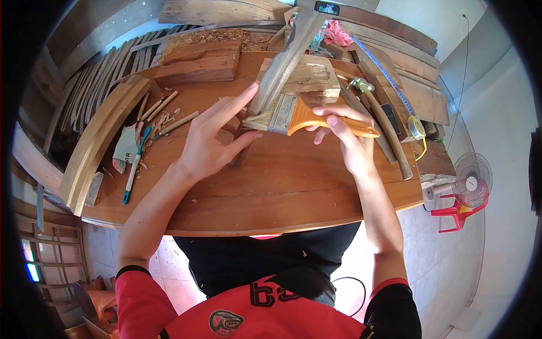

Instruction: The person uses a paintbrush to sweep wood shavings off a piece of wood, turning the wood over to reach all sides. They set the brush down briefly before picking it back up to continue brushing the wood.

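Observation:
My right hand (pixel 351 135) is closed around the orange handle of a flat paintbrush (pixel 305 117), which points left. Its pale bristles lie against the lower end of a long grey-brown piece of wood (pixel 288 62) that rises away from me over the table. My left hand (pixel 212 135) is open, fingers and thumb apart. Its index fingertip is right at the wood's left edge, and the thumb reaches just below the bristles. Behind the wood sits a thick, rough wooden block (pixel 310 76).
On the wooden table (pixel 271 198), a curved beam (pixel 104 144), a toothbrush (pixel 135 169), chisels (pixel 164 105) and shavings lie left. A hammer (pixel 387 121) and a tape measure (pixel 416 127) lie right. A large plank (pixel 197 62) is at the back. A fan (pixel 471 183) stands right.

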A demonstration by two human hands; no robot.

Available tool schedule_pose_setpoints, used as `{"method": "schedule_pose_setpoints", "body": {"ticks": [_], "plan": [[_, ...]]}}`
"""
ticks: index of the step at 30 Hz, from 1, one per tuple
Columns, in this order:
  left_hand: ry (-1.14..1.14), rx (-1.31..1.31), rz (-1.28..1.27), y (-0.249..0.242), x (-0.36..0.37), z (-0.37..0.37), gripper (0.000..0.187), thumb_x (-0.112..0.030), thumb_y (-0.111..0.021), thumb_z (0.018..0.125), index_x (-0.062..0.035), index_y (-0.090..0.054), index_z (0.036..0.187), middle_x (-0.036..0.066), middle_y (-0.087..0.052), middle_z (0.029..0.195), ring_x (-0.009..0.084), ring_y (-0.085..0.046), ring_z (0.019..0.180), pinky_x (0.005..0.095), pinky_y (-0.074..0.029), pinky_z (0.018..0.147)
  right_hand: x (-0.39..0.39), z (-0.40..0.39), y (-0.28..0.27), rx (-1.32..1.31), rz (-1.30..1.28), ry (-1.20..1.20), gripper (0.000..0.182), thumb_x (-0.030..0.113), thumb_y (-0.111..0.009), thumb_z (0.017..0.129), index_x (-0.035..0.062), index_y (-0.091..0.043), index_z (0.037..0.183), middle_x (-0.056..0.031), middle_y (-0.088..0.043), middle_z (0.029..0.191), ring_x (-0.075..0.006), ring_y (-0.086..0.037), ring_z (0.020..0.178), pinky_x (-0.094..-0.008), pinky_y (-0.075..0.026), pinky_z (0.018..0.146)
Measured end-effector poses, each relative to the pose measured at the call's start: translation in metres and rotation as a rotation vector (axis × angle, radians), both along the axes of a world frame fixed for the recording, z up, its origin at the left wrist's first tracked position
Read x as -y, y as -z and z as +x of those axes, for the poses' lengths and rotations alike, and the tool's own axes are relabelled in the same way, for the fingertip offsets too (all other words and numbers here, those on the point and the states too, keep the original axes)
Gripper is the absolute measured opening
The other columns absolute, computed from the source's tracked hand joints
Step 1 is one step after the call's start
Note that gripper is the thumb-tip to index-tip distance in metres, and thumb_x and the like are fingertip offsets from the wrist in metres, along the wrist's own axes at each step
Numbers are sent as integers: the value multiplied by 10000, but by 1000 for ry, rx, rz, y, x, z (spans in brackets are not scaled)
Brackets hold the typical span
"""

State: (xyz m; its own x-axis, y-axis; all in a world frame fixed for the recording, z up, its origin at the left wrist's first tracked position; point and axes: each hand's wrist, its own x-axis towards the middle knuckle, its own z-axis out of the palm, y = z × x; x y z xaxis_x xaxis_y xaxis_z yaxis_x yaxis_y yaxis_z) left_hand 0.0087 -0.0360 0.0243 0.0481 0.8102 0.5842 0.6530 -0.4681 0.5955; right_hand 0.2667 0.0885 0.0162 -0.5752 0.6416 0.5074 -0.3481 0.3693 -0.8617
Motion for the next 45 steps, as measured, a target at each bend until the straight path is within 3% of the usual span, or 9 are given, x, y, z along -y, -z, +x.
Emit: {"method": "schedule_pose_setpoints", "body": {"ticks": [6, 13, 16, 25, 27, 33, 36, 39, 45], "plan": [[35, 24, 63, -1, -1, 1, 819, 55, -744, 828, -152, -436, 1558, 129, -638, 1223, 208, -647, 936, 295, -593, 763, 4, -2, -4, -29, 21, 42, 241, 112, -617, 1010, -61, -705, 1152, -188, -731, 1090, -269, -748, 911, -314, -588, 609], [66, 39, 81, -8, 0, 3, 770, 89, -728, 839, -126, -470, 1532, 137, -631, 1298, 205, -661, 973, 297, -601, 775, -5, 4, -4, -266, 4, 48, 499, 320, -587, 1045, 2, -518, 1422, -276, -660, 1207, -360, -691, 1037, -370, -597, 599], [87, 42, 47, -4, 0, 4, 751, 83, -734, 842, -89, -470, 1524, 152, -622, 1327, 215, -661, 1029, 304, -590, 812, -4, 5, -4, -313, -59, 85, 515, 336, -578, 1048, 3, -504, 1434, -276, -661, 1207, -360, -689, 1042, -372, -596, 600], [14, 62, 57, -2, -4, -6, 764, 77, -733, 843, -32, -430, 1536, 177, -605, 1395, 241, -640, 1184, 343, -516, 991, 9, -6, -2, 5, -4, 54, 208, 30, -640, 984, -55, -703, 1163, -161, -741, 1096, -223, -752, 925, -276, -574, 605], [6, 153, 23, -2, -3, -4, 743, 65, -749, 823, -63, -488, 1506, 170, -610, 1407, 286, -649, 1186, 378, -485, 1048, 7, -5, -2, 41, 10, 51, 210, 47, -646, 987, -54, -702, 1162, -162, -741, 1100, -222, -754, 914, -273, -569, 598], [2, 278, -17, 0, -2, -2, 751, 83, -730, 827, -70, -477, 1517, 170, -579, 1456, 271, -632, 1242, 368, -500, 1028, 5, -5, 1, 66, 8, 38, 204, 82, -654, 995, -58, -709, 1132, -152, -749, 1064, -221, -758, 880, -270, -561, 583], [48, 198, 10, 2, -5, -5, 785, 91, -725, 826, -88, -447, 1538, 152, -543, 1496, 252, -622, 1245, 356, -554, 986, 5, -3, -2, 72, -15, 56, 209, 98, -658, 997, -64, -713, 1117, -153, -752, 1041, -225, -758, 869, -271, -557, 574], [104, 198, -140, -7, 1, -2, 866, 151, -655, 851, -63, -285, 1604, 129, -531, 1478, 220, -549, 1318, 309, -596, 922, 6, -3, -3, 53, -40, 65, 226, 119, -662, 998, -69, -713, 1112, -159, -750, 1034, -229, -757, 855, -272, -557, 569], [119, 218, -206, -16, 3, 1, 870, 120, -697, 839, -85, -321, 1596, 102, -503, 1494, 204, -558, 1277, 311, -610, 899, 5, -1, -3, -16, 21, 98, 304, 188, -608, 1032, -63, -669, 1191, -208, -715, 1084, -279, -736, 850, -317, -564, 582]]}}
